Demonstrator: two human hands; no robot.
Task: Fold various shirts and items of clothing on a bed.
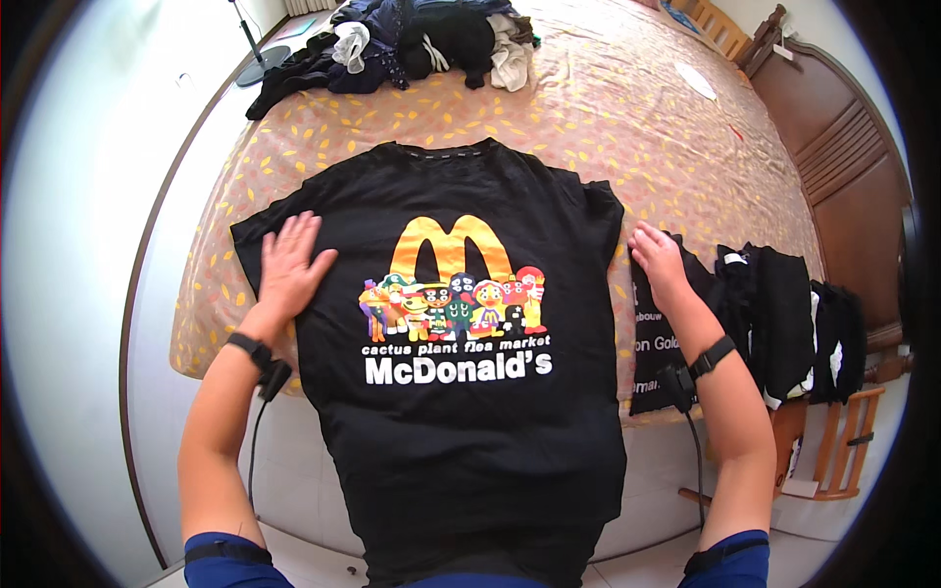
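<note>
A black T-shirt (470, 422) lies spread out, its collar on the bed and its lower part hanging over the near edge towards me. Across its chest are a yellow arch, a row of cartoon figures and white writing. My left hand (292, 253) rests flat near the left sleeve, fingers spread. Beyond the opposite sleeve, my right hand (658, 257) is turned on its side with fingers extended and nothing visible in it. That hand is between the T-shirt and a black garment with white writing (650, 367); whether it touches either one I cannot tell.
Folded dark clothes (783, 323) line the bed's right near edge. A heap of mixed clothes (441, 44) lies on the far side of the patterned bedsheet (573, 125). A wooden headboard (831, 117) and a wooden chair (845, 448) stand at right, a white wall (81, 220) at left.
</note>
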